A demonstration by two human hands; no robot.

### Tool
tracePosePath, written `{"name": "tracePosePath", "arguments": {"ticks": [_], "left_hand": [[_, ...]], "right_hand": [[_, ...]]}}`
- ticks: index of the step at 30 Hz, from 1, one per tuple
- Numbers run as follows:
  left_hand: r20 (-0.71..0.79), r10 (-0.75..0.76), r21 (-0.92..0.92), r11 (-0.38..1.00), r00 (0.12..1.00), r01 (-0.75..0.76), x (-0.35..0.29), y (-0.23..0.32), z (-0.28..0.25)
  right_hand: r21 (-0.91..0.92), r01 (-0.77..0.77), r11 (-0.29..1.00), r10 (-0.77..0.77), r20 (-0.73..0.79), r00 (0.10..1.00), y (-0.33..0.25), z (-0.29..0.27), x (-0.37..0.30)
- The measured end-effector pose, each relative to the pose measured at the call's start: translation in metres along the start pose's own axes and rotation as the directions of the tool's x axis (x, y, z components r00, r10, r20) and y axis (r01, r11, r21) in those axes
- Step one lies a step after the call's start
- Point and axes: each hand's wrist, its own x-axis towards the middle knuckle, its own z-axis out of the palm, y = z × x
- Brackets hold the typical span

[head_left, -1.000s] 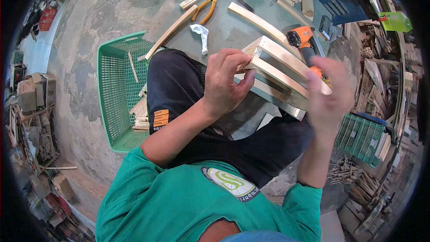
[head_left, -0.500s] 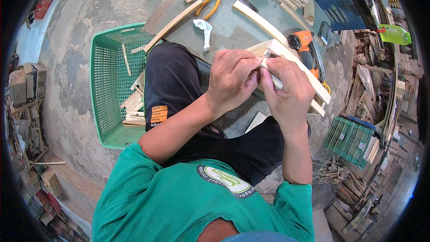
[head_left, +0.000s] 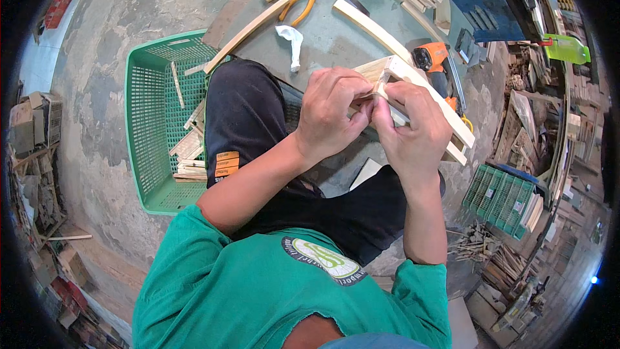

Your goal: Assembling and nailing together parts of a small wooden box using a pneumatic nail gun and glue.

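Note:
My left hand (head_left: 330, 106) and my right hand (head_left: 416, 115) meet over the near end of a pale wooden frame (head_left: 460, 130) made of joined strips. The fingers of both are closed, with thumbs and fingertips pinching at its corner. A whitish patch shows at that corner; what it is I cannot make out. One strip of the frame runs off to the right past my right hand, and part of the frame is hidden behind my fingers. A crumpled white scrap (head_left: 294, 45) lies on the grey work surface (head_left: 323, 71) beyond my left hand.
Pliers with yellow handles (head_left: 301, 8), loose wooden strips (head_left: 371, 26) and an orange power tool (head_left: 431, 57) lie on the work surface. At left stands a green plastic basket (head_left: 139, 129) with wood offcuts inside. A green crate (head_left: 497, 197) sits at right.
Very little differs. The whole view has shifted slightly, and my fingertips have moved a touch while still pinching at the frame's corner.

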Motion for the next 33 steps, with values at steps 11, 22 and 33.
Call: {"name": "tracePosePath", "arguments": {"ticks": [11, 22, 33], "left_hand": [[0.027, 0.103, 0.056, 0.993, 0.994, -0.105, 0.0067, 0.0003, -0.0058], [0.027, 0.115, 0.049, 0.992, 0.993, -0.116, 0.0056, -0.0015, -0.0033], [0.044, 0.129, 0.036, 0.991, 0.991, -0.131, 0.0050, -0.0025, -0.0036]], "right_hand": [[-0.026, 0.037, 0.999, -0.037, 0.010, 0.999, -0.0003, -0.0018, 0.0000], [-0.040, 0.060, 0.997, -0.062, -0.059, 0.996, 0.0029, 0.0023, -0.0039], [-0.009, 0.003, 1.000, -0.003, -0.017, 1.000, -0.0011, -0.0014, -0.0027]]}}
